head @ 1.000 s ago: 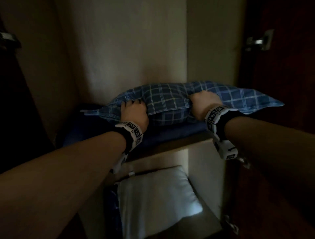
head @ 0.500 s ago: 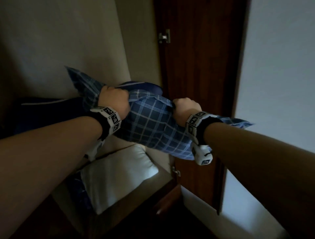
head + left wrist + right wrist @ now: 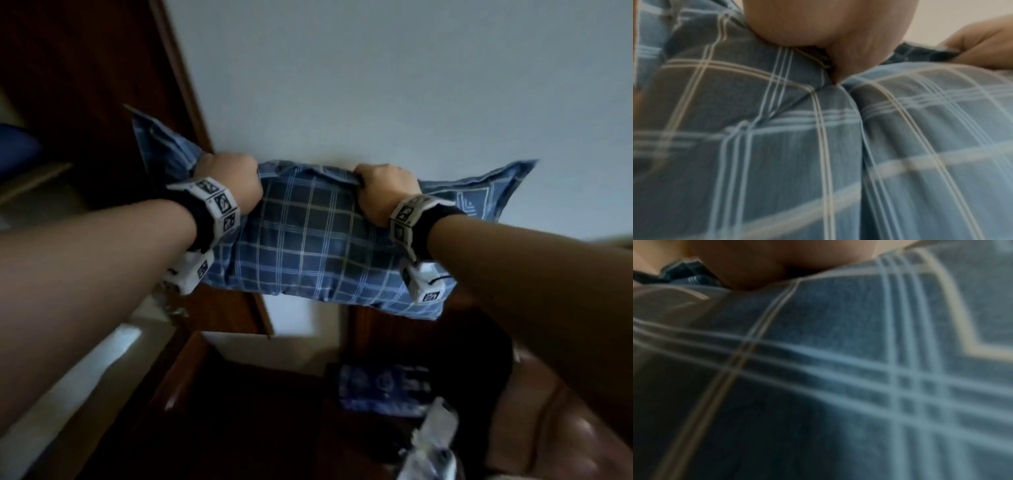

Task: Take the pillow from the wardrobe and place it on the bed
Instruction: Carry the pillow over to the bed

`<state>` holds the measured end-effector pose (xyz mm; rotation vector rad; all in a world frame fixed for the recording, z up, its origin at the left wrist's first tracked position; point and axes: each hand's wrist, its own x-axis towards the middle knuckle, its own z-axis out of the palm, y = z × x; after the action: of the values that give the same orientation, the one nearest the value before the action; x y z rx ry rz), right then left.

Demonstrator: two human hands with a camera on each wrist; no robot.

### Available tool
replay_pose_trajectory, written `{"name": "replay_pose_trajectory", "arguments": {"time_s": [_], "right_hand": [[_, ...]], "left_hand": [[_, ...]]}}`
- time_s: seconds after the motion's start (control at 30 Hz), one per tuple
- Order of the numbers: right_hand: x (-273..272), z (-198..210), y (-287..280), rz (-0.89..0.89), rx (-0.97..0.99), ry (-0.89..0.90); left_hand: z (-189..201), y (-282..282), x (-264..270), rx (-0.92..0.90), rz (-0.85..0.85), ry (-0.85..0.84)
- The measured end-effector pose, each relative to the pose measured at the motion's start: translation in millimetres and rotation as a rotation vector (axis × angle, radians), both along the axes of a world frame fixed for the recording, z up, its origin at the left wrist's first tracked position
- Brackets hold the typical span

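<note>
As both fists clench, left hand (image 3: 231,185), right hand (image 3: 385,192), pillow (image 3: 308,240)

The blue plaid fabric pillow (image 3: 308,240) is hanging between the left hand (image 3: 233,185) and right hand (image 3: 383,192), the dark wooden wardrobe door (image 3: 102,85) lying behind the left hand.

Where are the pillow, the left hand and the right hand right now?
pillow (image 3: 308,246): head view, on the plaid front face between the two wrists.
left hand (image 3: 229,181): head view, on the back of the hand gripping the pillow's top edge.
right hand (image 3: 385,188): head view, on the knuckles gripping the top edge.
</note>
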<state>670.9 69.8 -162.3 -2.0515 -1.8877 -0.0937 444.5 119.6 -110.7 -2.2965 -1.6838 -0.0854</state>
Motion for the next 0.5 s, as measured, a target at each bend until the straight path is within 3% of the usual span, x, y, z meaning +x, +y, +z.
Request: {"name": "replay_pose_trajectory", "arguments": {"time_s": [0.23, 0.5], "right_hand": [[138, 11, -117, -0.332, -0.193, -0.071], [218, -47, -275, -0.619, -0.498, -0.028]], "left_hand": [[-26, -23, 163, -0.283, -0.347, -0.057], [-123, -129, 308, -0.608, -0.686, 0.102]]}}
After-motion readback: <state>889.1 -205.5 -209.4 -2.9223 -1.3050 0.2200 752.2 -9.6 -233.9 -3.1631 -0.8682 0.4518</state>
